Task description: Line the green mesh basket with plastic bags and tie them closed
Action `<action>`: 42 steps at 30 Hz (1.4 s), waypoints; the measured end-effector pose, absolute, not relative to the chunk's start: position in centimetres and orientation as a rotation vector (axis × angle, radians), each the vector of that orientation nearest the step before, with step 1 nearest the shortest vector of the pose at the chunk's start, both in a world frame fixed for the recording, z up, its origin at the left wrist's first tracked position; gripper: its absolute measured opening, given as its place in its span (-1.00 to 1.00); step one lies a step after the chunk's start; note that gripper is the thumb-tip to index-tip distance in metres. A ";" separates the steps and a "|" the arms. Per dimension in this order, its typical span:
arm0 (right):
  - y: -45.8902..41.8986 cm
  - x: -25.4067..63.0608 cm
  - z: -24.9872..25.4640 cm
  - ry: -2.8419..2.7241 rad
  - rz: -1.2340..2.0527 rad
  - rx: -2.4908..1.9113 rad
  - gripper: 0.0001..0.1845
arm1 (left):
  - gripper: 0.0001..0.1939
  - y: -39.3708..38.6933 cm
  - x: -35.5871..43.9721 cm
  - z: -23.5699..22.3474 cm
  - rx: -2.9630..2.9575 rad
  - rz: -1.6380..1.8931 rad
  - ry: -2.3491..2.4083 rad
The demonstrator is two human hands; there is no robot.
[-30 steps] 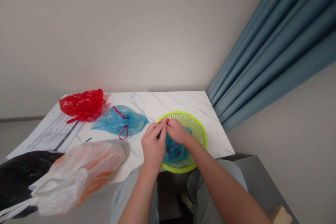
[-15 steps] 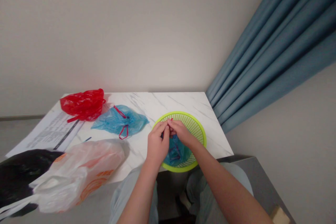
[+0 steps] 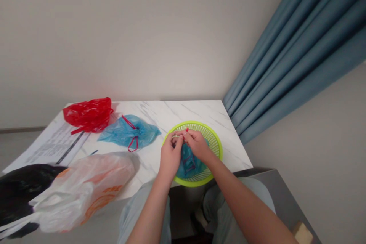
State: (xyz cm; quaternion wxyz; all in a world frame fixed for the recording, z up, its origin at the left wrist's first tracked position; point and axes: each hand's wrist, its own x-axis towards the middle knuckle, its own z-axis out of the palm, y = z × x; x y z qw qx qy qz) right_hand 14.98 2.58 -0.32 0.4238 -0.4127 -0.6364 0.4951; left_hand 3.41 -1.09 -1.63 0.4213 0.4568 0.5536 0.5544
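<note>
The fingers (image 3: 177,135) over the green basket (image 3: 214,143) hide what they pinch and part of the blue bag (image 3: 190,167) inside it

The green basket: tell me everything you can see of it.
The green basket is round and shallow, lime-green plastic by its look, with a mesh of small holes and a solid rim. It sits flat on the white marble-look table, near the front edge. A blue plastic bag with a red band lies inside it. The left hand and right hand are over it; whether they touch it cannot be told.
</note>
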 end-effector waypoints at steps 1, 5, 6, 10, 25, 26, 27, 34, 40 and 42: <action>2.6 15.0 -0.3 -1.602 1.239 -1.035 -0.62 | -0.70 -1.0 3.4 -1.7 1.124 1.392 1.337; 2.9 15.0 0.0 -1.677 1.246 -1.000 -0.63 | -0.78 -0.6 3.3 -2.1 1.028 1.444 1.241; 3.0 14.9 0.1 -1.695 1.248 -0.978 -0.64 | -0.79 -0.5 3.2 -2.2 1.007 1.460 1.236; 3.2 14.6 0.4 -1.730 1.206 -0.925 -0.68 | -0.80 -0.5 2.9 -2.6 0.966 1.556 1.284; 4.6 13.4 -0.1 -1.591 1.448 -0.925 -0.72 | -0.82 -1.0 2.4 -2.3 1.162 1.564 1.387; 4.6 13.4 -0.2 -1.591 1.446 -0.932 -0.69 | -0.81 -1.0 2.3 -2.4 1.167 1.564 1.409; 4.6 13.4 -0.2 -1.594 1.433 -0.939 -0.66 | -0.80 -1.0 2.2 -2.4 1.181 1.559 1.438; 4.3 14.0 0.2 -1.815 1.156 -0.929 -0.85 | -0.80 -1.2 1.2 -2.0 1.587 1.494 1.773; 4.2 14.7 0.3 -2.060 0.809 -0.841 -0.72 | -0.77 -1.1 0.9 -1.5 1.747 1.409 1.801; 4.3 14.8 0.1 -2.060 0.740 -0.883 -0.70 | -0.78 -1.0 0.9 -1.5 1.695 1.381 1.757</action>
